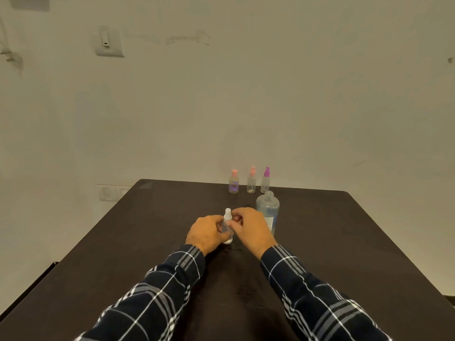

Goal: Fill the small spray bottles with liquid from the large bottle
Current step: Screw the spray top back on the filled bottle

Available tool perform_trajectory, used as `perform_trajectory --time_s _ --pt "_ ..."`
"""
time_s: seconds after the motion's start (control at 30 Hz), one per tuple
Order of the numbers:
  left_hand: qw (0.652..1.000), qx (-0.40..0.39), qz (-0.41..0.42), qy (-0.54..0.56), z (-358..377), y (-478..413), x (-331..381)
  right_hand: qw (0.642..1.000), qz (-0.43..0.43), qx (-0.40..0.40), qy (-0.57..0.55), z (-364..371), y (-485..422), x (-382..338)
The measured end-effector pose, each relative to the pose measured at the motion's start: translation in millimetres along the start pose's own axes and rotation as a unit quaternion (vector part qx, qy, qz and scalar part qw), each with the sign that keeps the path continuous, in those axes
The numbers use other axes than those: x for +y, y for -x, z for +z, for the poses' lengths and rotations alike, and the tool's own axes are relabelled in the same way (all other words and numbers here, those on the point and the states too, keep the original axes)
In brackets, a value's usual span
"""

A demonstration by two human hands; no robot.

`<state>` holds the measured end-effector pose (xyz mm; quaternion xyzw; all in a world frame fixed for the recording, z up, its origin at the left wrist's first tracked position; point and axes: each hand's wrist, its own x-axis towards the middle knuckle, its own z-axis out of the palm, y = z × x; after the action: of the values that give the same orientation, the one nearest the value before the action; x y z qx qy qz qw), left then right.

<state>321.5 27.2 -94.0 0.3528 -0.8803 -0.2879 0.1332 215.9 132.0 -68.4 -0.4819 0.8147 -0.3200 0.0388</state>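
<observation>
A small clear spray bottle with a white top (pixel 227 222) stands on the dark table (pixel 123 242) between my hands. My left hand (pixel 206 233) grips its body. My right hand (pixel 251 230) pinches it near the neck with thumb and fingers. The large clear bottle (pixel 268 210), uncapped and holding bluish liquid, stands just right of and behind my right hand. Three small spray bottles stand in a row at the table's far edge: one with a pink cap (pixel 233 182), another with a pink spray top (pixel 251 180), and a third with a purple spray top (pixel 265 180).
A plain wall rises right behind the table's far edge. Wall sockets (pixel 110 191) sit low at the left. The table's left edge drops off near a dark ledge (pixel 49 269).
</observation>
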Motion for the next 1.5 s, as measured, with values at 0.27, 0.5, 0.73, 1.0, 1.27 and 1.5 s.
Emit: perform_trajectory --time_s 0.27,0.5,0.73,1.0,1.27,1.5 --pt "1.000 -0.004 0.003 -0.010 -0.7 -0.8 -1.5 0.979 0.097 0.140 -0.108 -8.9 25.1 29.3" --pt "1.000 0.006 0.014 -0.003 0.2 0.4 -3.3 0.960 0.176 0.186 -0.110 -24.1 33.8 48.9" --pt "1.000 0.007 0.014 0.000 0.3 0.1 -3.5 0.959 0.182 0.162 -0.144 -32.3 18.1 62.6" --pt "1.000 -0.009 0.022 0.000 -2.7 -6.2 -5.9 0.965 0.114 0.105 -0.213 -22.2 6.4 65.8" --pt "0.998 0.001 0.061 -0.023 -12.2 -43.7 7.9 0.969 0.103 0.089 -0.206 -23.3 6.8 73.2" --pt "0.993 0.003 0.117 -0.027 -24.2 -115.5 47.1 0.966 0.107 0.109 -0.208 -17.5 9.2 71.1"
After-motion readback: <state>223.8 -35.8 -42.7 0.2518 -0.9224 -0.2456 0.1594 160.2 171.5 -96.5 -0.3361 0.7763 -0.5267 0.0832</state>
